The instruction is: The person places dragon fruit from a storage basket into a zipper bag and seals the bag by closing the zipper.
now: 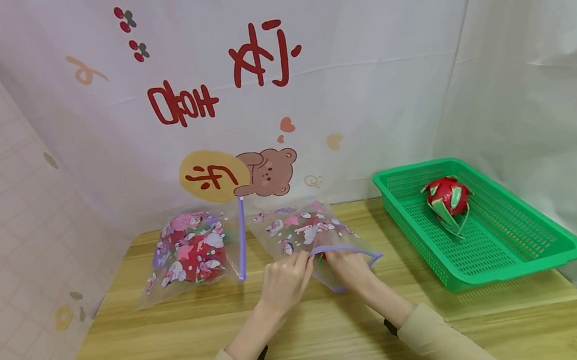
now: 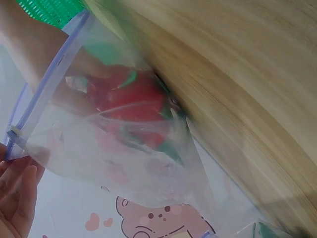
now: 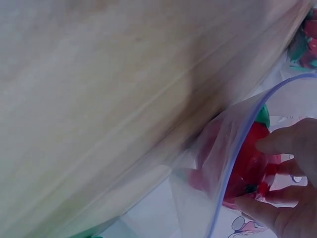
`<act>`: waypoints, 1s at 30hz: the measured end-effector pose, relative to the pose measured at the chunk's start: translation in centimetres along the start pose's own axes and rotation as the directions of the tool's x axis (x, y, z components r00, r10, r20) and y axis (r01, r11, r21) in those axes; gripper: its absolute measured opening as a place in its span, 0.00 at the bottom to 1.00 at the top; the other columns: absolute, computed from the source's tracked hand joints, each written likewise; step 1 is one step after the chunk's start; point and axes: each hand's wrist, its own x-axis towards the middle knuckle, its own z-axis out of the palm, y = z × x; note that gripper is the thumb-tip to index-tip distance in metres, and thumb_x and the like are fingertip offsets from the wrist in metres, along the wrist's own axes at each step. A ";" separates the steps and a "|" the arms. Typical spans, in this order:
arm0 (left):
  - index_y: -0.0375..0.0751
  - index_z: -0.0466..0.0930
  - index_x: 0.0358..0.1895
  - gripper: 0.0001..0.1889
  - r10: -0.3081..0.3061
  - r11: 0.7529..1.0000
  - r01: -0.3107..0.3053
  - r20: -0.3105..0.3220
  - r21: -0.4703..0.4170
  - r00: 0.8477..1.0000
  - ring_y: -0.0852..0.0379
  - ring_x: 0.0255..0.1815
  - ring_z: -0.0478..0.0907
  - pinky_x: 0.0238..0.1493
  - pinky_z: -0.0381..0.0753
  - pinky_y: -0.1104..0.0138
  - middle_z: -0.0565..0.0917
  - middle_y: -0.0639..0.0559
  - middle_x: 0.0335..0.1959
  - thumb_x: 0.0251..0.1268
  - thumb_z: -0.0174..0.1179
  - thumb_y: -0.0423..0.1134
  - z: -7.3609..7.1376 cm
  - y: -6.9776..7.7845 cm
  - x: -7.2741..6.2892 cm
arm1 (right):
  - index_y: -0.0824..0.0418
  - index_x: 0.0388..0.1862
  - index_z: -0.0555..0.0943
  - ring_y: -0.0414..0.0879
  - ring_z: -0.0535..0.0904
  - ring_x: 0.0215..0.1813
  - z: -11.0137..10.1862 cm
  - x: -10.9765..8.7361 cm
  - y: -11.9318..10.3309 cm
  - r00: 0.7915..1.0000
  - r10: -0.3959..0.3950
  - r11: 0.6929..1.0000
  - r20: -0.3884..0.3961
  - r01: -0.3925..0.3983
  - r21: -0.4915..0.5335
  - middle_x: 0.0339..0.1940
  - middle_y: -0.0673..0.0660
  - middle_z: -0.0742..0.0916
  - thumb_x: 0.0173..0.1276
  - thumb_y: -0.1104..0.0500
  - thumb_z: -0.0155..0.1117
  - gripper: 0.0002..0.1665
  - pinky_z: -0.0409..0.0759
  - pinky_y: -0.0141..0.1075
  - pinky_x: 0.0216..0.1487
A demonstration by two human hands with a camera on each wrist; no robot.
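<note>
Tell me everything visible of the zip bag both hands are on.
The zip bag looks like thin, clear plastic, printed with pink and white cartoon figures. A purple closure strip with a small pale slider edges its mouth, which gapes toward the person. It rests on the wooden tabletop. The left hand pinches its rim; the right hand is inside, holding a red, green-leaved fruit. Its underside is hidden.

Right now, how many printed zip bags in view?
2. The left zip bag lies on the wooden table; the centre zip bag has the left hand at its rim and the right hand inside. No others show.
</note>
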 end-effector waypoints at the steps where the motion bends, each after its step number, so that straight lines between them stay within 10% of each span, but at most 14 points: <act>1: 0.41 0.81 0.26 0.04 -0.001 1.000 0.001 -0.003 0.000 1.000 0.69 0.08 0.59 0.13 0.46 0.85 0.80 0.56 0.14 0.52 0.67 0.34 0.0 0.0 0.0 | 0.62 0.34 0.76 0.45 0.74 0.29 0.1 0.1 0.0 1.000 0.001 1.000 -0.014 -0.001 -0.011 0.28 0.55 0.78 0.74 0.65 0.27 0.24 0.77 0.34 0.30; 10: 0.42 0.80 0.26 0.04 -0.023 1.000 0.023 -0.004 -0.002 1.000 0.69 0.09 0.59 0.13 0.46 0.84 0.80 0.57 0.14 0.53 0.67 0.35 0.1 -0.2 0.1 | 0.63 0.40 0.77 0.53 0.79 0.36 0.5 0.0 0.2 1.000 0.010 0.999 -0.016 -0.009 0.053 0.36 0.60 0.81 0.68 0.65 0.38 0.17 0.82 0.43 0.39; 19: 0.41 0.80 0.26 0.05 -0.039 0.999 0.039 -0.001 0.008 0.999 0.68 0.09 0.59 0.12 0.48 0.83 0.80 0.56 0.13 0.54 0.66 0.35 -0.1 -0.5 0.6 | 0.58 0.48 0.78 0.36 0.57 0.16 -0.6 -0.8 0.2 0.975 -0.014 0.999 0.222 0.004 0.047 0.31 0.51 0.82 0.53 0.58 0.73 0.23 0.59 0.26 0.11; 24: 0.41 0.80 0.27 0.05 -0.026 1.000 0.025 0.003 0.016 1.000 0.68 0.09 0.60 0.12 0.48 0.83 0.81 0.56 0.14 0.54 0.67 0.36 -0.1 -0.5 0.7 | 0.58 0.45 0.78 0.37 0.51 0.18 -0.4 -0.7 0.4 0.989 -0.025 1.000 0.145 0.024 0.010 0.28 0.51 0.80 0.51 0.58 0.75 0.22 0.56 0.26 0.12; 30: 0.41 0.80 0.27 0.05 -0.014 1.000 0.014 0.009 0.025 1.000 0.69 0.08 0.58 0.12 0.47 0.84 0.81 0.56 0.14 0.53 0.67 0.36 -0.1 -0.4 0.7 | 0.61 0.47 0.78 0.41 0.69 0.21 0.3 -0.5 0.6 0.996 -0.016 0.999 0.087 0.012 0.042 0.31 0.56 0.82 0.54 0.58 0.72 0.21 0.72 0.31 0.19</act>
